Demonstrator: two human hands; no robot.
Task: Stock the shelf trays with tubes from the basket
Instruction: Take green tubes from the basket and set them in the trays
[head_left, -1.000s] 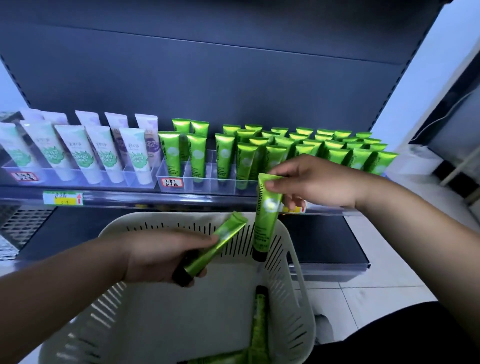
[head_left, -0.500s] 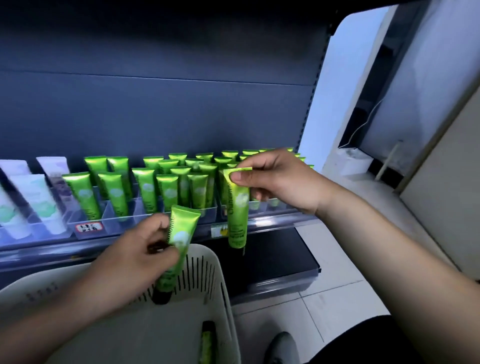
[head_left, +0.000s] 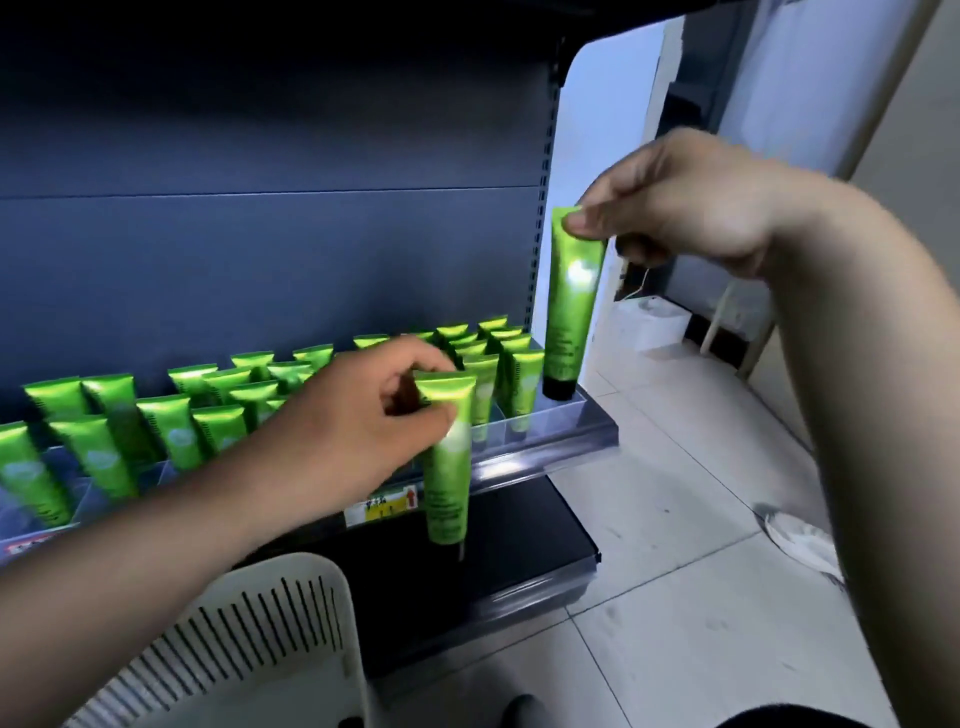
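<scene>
My right hand (head_left: 670, 197) pinches the crimped top of a green tube (head_left: 569, 306), which hangs upright with its black cap just over the rightmost slot of the clear shelf tray (head_left: 563, 418). My left hand (head_left: 358, 415) pinches the top of a second green tube (head_left: 449, 462), hanging in front of the tray's front edge. Rows of several green tubes (head_left: 208, 415) stand cap-down in the tray. The white slotted basket (head_left: 260, 639) is at the bottom left, its inside hidden.
The dark back panel of the shelf rises behind the tubes. A yellow price label (head_left: 387, 506) sits on the shelf's front rail. A dark lower shelf (head_left: 493, 561) juts out below. White tiled floor (head_left: 675, 519) lies to the right, with a white box (head_left: 652, 322) further back.
The view has swung right along the shelf. My right hand has carried its tube up and to the rightmost tray slot. My left hand has lifted its tube out of the basket up to the tray's front.
</scene>
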